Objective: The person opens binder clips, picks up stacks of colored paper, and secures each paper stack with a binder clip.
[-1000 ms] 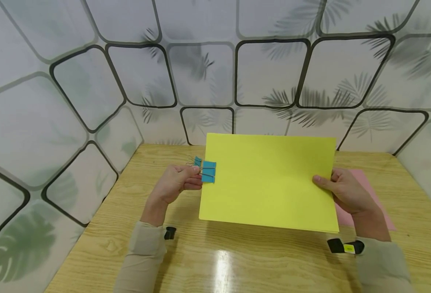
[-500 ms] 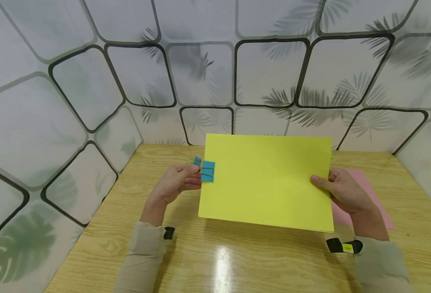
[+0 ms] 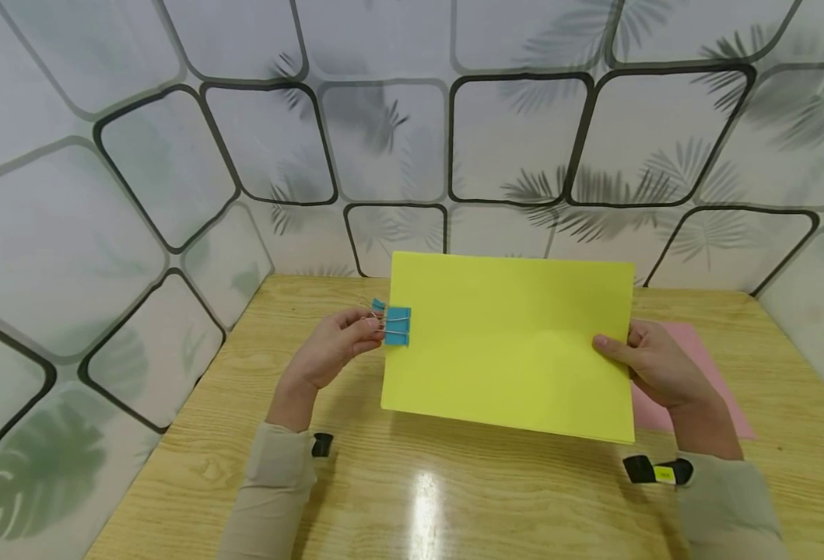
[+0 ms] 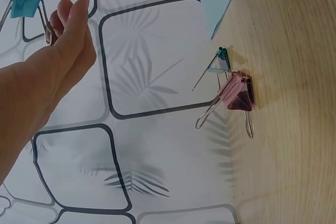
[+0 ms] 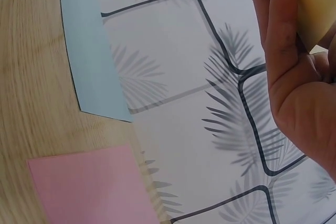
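Observation:
In the head view, a yellow sheet stack (image 3: 510, 342) is held up above the table, tilted toward me. At its left edge sits a blue binder clip (image 3: 397, 327), and my left hand (image 3: 334, 346) pinches the clip's wire handles between thumb and fingers. The same blue clip (image 4: 28, 2) is at the top left of the left wrist view, its handles spread beside the left hand (image 4: 65, 51). My right hand (image 3: 664, 365) grips the stack's right edge, thumb on the front, fingers mostly hidden behind. The right wrist view shows the right hand (image 5: 299, 72) at the yellow paper (image 5: 315, 3).
Pink paper (image 3: 692, 365) lies on the wooden table (image 3: 510, 505) beside my right hand. Light blue paper (image 5: 94, 51) lies by the wall in the right wrist view. A pink binder clip (image 4: 236, 93) and a second blue clip (image 4: 221, 59) stand on the table.
My left fingers have drawn up and in around the clip's handles. The yellow stack has shifted slightly left, and its lower edge has risen a little. The right hand keeps its grip.

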Available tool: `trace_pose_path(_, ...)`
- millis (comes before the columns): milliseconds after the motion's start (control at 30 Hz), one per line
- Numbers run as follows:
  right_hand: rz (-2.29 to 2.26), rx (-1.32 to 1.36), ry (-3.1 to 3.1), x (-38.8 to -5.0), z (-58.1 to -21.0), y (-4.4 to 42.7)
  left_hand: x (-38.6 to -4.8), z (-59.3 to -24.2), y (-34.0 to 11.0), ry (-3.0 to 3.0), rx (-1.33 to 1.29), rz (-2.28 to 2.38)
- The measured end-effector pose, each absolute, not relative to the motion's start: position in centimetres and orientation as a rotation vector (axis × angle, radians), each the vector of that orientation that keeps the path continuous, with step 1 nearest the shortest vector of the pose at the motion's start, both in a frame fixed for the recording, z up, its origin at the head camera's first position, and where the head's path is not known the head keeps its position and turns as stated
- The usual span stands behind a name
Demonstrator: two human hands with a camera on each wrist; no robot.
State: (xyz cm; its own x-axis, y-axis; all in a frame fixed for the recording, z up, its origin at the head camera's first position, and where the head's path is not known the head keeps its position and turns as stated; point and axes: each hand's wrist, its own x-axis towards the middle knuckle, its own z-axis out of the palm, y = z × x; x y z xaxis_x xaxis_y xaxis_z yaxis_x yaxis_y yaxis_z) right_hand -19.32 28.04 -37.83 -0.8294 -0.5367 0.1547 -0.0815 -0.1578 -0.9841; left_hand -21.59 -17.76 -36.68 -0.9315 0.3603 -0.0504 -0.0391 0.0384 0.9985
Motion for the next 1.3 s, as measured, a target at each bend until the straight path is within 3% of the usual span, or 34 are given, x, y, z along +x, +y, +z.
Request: trace_pose_path(1300,-1.965,-0.771,1.831,-19.37,-37.69,28.22,-21.71,-36.70,-18.20,2.154,0.307,1.910)
